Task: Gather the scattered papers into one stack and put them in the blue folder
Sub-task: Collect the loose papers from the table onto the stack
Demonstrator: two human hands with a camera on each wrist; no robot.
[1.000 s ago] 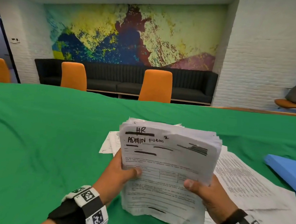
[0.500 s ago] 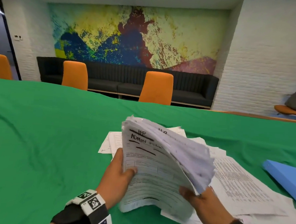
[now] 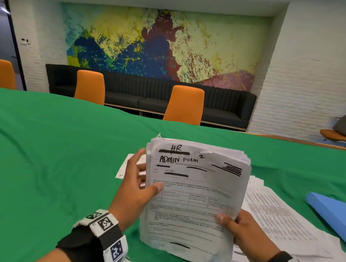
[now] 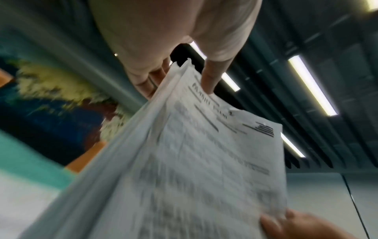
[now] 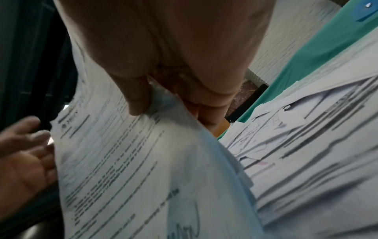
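I hold a thick stack of papers [image 3: 194, 193] upright over the green table; its top sheet reads "HR ADMIN FORM". My left hand [image 3: 147, 171] pinches the stack's left edge, thumb on the front and fingers behind, as the left wrist view shows [image 4: 180, 84]. My right hand [image 3: 235, 223] grips the lower right edge, thumb on the front sheet. In the right wrist view the right hand's thumb and fingers [image 5: 171, 110] clamp the sheets [image 5: 132, 161]. The blue folder [image 3: 333, 215] lies shut on the table to the right, apart from both hands.
Loose printed sheets [image 3: 280, 218] are spread on the green cloth [image 3: 54, 164] under and right of the stack, and a few more [image 3: 125, 166] lie behind my left hand. Orange chairs [image 3: 184, 105] and a dark sofa stand beyond the far table edge.
Half a second ago the stack leaned away with its top sheets fanned; now it stands upright and squared. My left hand has slid up the left edge.
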